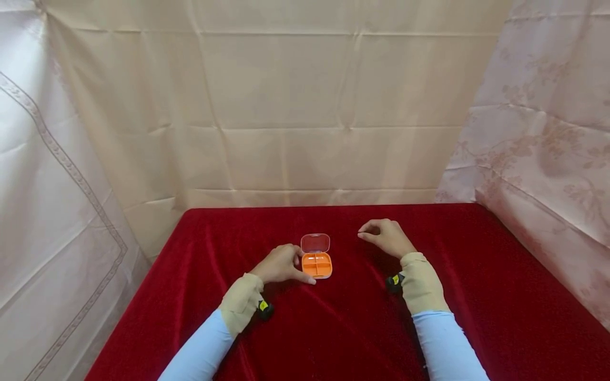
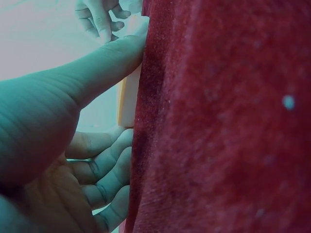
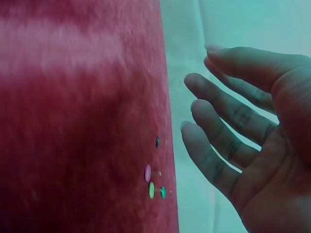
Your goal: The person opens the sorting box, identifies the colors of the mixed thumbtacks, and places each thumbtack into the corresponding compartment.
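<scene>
A small orange pill box (image 1: 316, 270) with several compartments lies on the red cloth, its clear lid (image 1: 315, 243) folded open to the back. My left hand (image 1: 282, 263) holds it from the left, thumb along the front edge and fingers at the far left side. Seen low in the left wrist view, the pill box (image 2: 130, 99) sits between thumb and forefinger. To the right and above the cloth hovers my right hand (image 1: 387, 236). In the right wrist view, the right hand (image 3: 243, 131) has thumb and forefinger tips together; whether a tiny thing is between them is hidden.
Several small colored discs, among them a pink disc (image 3: 147, 173) and a yellow-green disc (image 3: 151, 190), lie on the cloth in the right wrist view. A red velvet cloth (image 1: 343, 328) covers the table. Behind it hangs a beige curtain (image 1: 286, 106).
</scene>
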`<state>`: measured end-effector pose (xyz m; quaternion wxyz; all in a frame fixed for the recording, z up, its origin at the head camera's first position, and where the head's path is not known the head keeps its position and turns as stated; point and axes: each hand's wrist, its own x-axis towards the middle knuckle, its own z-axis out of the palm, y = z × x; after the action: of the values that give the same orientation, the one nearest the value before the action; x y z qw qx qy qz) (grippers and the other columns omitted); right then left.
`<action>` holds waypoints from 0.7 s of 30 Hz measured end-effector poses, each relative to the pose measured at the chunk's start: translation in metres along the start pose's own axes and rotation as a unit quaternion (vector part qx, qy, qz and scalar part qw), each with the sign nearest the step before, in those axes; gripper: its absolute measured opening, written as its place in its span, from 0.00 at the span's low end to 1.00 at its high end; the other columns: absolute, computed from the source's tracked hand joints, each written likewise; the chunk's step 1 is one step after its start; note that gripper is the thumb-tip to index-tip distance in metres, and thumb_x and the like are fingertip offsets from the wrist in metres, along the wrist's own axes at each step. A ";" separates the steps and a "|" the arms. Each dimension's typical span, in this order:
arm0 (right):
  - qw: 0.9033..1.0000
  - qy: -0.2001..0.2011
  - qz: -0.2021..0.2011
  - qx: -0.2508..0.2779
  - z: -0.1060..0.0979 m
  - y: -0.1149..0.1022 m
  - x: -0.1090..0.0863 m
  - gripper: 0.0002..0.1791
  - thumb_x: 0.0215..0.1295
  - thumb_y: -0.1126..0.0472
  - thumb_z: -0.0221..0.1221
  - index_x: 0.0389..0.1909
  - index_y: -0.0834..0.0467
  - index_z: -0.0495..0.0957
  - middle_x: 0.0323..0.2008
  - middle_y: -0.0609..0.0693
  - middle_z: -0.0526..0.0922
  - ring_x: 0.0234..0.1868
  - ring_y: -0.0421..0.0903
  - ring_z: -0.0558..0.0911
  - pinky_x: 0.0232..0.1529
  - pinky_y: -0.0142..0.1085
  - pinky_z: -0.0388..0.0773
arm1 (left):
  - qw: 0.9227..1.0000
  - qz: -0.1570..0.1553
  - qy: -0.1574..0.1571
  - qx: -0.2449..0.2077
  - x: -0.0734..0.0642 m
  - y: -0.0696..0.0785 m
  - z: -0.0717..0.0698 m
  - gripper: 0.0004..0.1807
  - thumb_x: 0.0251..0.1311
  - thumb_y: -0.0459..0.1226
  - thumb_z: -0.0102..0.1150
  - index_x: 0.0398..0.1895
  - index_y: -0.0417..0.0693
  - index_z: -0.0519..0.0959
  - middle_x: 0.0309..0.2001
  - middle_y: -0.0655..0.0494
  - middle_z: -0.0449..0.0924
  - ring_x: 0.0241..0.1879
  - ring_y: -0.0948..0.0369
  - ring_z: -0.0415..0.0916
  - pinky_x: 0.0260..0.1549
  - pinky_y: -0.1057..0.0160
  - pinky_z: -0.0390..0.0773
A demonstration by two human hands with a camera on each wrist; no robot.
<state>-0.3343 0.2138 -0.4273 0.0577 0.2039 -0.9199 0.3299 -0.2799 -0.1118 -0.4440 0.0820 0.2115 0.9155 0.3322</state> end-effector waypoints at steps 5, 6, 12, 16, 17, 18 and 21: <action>1.000 0.007 0.006 -0.008 -0.007 0.004 -0.003 0.05 0.69 0.57 0.68 0.42 0.53 0.88 0.41 0.46 0.89 0.48 0.49 0.84 0.52 0.49 0.77 | 1.000 0.003 -0.002 0.000 0.000 0.000 -0.001 0.29 0.41 0.53 0.85 0.40 0.47 0.82 0.29 0.56 0.75 0.31 0.60 0.70 0.32 0.62 0.72; 1.000 0.007 0.013 -0.007 -0.008 0.005 -0.003 0.05 0.69 0.57 0.68 0.42 0.53 0.88 0.41 0.47 0.88 0.44 0.49 0.84 0.49 0.47 0.78 | 1.000 0.002 -0.003 -0.001 -0.001 0.000 -0.001 0.29 0.41 0.53 0.85 0.40 0.47 0.82 0.28 0.57 0.75 0.31 0.61 0.70 0.32 0.62 0.72; 0.999 0.001 0.035 0.005 -0.011 0.008 -0.005 0.07 0.69 0.58 0.68 0.43 0.56 0.88 0.40 0.50 0.88 0.24 0.44 0.80 0.30 0.39 0.79 | 1.000 -0.001 -0.002 -0.001 -0.001 0.000 -0.001 0.29 0.41 0.53 0.85 0.39 0.48 0.81 0.28 0.57 0.75 0.31 0.60 0.70 0.32 0.62 0.71; 0.999 0.002 0.038 0.009 -0.012 0.009 -0.006 0.07 0.69 0.58 0.67 0.43 0.57 0.87 0.40 0.51 0.88 0.24 0.44 0.81 0.29 0.37 0.79 | 1.000 0.002 0.000 -0.001 0.000 0.000 0.000 0.28 0.41 0.53 0.85 0.37 0.48 0.81 0.27 0.58 0.74 0.30 0.61 0.69 0.31 0.62 0.71; 0.999 0.002 0.039 0.009 -0.012 0.010 -0.006 0.07 0.69 0.58 0.67 0.43 0.57 0.87 0.40 0.51 0.88 0.25 0.45 0.81 0.29 0.37 0.79 | 1.000 0.002 0.000 -0.001 0.000 0.000 0.000 0.28 0.41 0.53 0.85 0.37 0.48 0.81 0.27 0.58 0.74 0.30 0.61 0.69 0.31 0.62 0.71; 0.999 0.001 0.039 0.010 -0.012 0.011 -0.006 0.07 0.69 0.58 0.67 0.43 0.57 0.87 0.40 0.52 0.88 0.25 0.45 0.82 0.29 0.37 0.79 | 1.000 0.003 0.000 -0.002 0.000 -0.001 0.000 0.28 0.40 0.52 0.85 0.38 0.48 0.81 0.27 0.58 0.74 0.30 0.61 0.70 0.31 0.62 0.71; 0.999 0.000 0.045 0.006 -0.013 0.014 -0.007 0.07 0.69 0.59 0.67 0.42 0.57 0.87 0.39 0.51 0.88 0.26 0.46 0.83 0.30 0.37 0.80 | 1.000 0.005 -0.002 -0.003 0.000 0.000 0.000 0.29 0.41 0.53 0.85 0.39 0.48 0.81 0.27 0.58 0.75 0.30 0.61 0.70 0.31 0.63 0.71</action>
<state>-0.3342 0.2345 -0.4267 0.0416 0.1631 -0.9259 0.3381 -0.2801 -0.1123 -0.4441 0.0829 0.2164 0.9133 0.3349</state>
